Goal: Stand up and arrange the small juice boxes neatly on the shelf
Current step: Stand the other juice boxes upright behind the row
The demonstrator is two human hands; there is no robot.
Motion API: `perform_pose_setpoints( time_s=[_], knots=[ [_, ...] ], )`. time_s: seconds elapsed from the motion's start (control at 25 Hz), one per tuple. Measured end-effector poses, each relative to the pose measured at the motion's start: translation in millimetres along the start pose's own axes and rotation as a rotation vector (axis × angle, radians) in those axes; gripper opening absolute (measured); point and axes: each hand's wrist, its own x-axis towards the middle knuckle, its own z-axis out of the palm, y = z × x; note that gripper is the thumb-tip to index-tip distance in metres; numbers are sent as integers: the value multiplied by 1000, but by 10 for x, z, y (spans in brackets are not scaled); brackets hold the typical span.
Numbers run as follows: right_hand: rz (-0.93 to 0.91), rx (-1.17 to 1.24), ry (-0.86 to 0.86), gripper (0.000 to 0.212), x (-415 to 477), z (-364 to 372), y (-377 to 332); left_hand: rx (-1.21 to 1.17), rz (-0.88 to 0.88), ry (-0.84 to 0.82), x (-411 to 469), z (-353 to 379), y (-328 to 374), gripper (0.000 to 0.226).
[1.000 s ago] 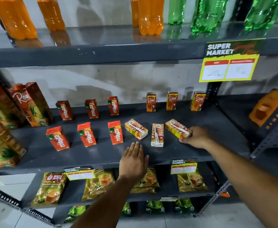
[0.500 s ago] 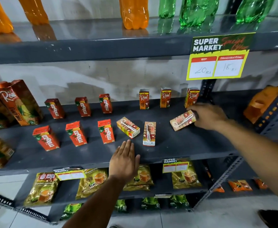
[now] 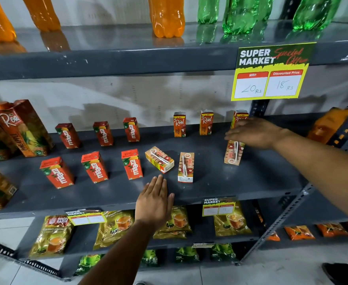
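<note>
Now right hand [image 3: 253,131] is standing a juice box [image 3: 233,154] upright — fingers holding its top; L hand [image 3: 154,200] flat, holding nothing — two boxes lying down need doing next.

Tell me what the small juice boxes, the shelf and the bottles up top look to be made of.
Small juice boxes: printed coated carton, likely; crisp folded edges, slight sheen.
Shelf: painted grey metal, it seems; thin edge, scuffs, perforated uprights.
Bottles: clear plastic, probably; glossy, moulded lobed bases, coloured drink showing through.
</note>
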Motion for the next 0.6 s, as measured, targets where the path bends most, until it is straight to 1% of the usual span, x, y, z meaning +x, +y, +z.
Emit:
perform_pose_setpoints(
  time_s=[0.08, 0.2, 0.32, 0.4, 0.48, 0.6],
  knots=[
    [-5, 22, -25, 55, 13, 6, 27, 4, -3, -1, -2, -10, -1, 69],
    [23, 137, -73, 45, 36, -30, 32, 8, -3, -9, -7, -22, 5, 70],
    [25, 122, -101, 51, 45, -82, 40, 15, 1, -10, -10, -25, 6, 70],
    [113, 161, -171, 55, 32, -103, 42, 14, -1, -7, -8, -29, 7, 70],
    [233, 261, -216, 54, 28, -84, 32, 18, -3, -9, -10, -29, 9, 70],
    [352, 385, -231, 53, 45, -40, 4, 21, -4, -10, -15, -25, 11, 71]
  ],
)
